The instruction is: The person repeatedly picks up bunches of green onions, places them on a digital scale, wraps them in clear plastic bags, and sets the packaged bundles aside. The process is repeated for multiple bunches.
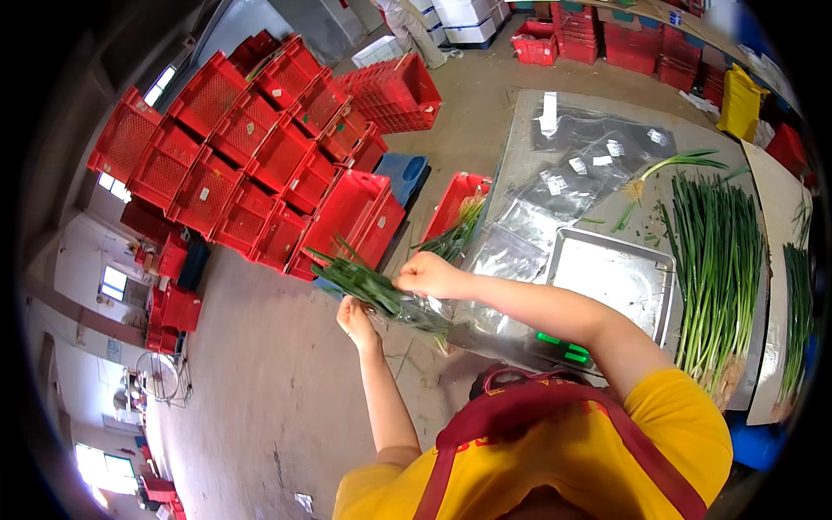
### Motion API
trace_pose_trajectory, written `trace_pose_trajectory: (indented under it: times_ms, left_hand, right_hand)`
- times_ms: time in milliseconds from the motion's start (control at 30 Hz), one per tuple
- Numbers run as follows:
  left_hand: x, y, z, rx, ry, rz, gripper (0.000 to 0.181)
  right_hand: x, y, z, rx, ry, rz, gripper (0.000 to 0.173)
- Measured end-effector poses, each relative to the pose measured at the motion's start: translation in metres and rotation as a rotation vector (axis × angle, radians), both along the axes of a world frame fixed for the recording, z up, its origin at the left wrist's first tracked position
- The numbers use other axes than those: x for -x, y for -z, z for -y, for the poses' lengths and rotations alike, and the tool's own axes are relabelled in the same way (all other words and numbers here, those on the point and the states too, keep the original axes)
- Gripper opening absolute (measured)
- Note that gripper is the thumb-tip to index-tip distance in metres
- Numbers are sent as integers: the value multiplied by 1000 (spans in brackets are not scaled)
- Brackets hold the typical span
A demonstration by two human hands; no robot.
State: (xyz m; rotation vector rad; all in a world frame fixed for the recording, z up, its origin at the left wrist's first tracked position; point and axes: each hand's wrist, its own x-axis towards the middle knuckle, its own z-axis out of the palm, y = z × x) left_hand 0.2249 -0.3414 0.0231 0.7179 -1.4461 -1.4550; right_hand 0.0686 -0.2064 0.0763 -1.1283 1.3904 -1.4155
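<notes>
A bundle of green onions [364, 284] lies across both my hands, its lower part inside a clear plastic bag [421, 313]. My left hand [356, 320] grips the near edge of the bundle and bag. Closed on the far side, at the bag's mouth, is my right hand [426, 274]. The leaf tips stick out to the left, and the pale root ends point toward my body. On the table, a metal scale tray [611, 276] sits right of my hands, with green lit displays below it. More green onions [718, 273] lie in a large pile beyond the tray.
Flat plastic bags with labels [572, 172] overlap on the table, near a loose green onion [682, 159]. A red crate [455, 201] holding green onions stands beside the table edge. Stacked red crates [260, 153] and a blue pallet [403, 175] stand ahead. A person [409, 29] is farther back.
</notes>
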Motion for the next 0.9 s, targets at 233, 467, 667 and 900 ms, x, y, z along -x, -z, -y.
trace_pose_trajectory:
  times_ms: [233,467,667,900]
  left_hand:
    - [25,54,56,-109,1,-9,19]
    - [124,26,107,-99,108,-152,29]
    - [183,-35,152,-280,142,-600,24]
    - [185,90,133,-747,83,63,34]
  right_hand:
    - [17,88,-33,-147,-5,-780,39]
    - [18,123,-139,-274,70,-397,46]
    - [34,147,-249,-376,651,-10,37]
    - [13,152,-333,-323,1071,157,32]
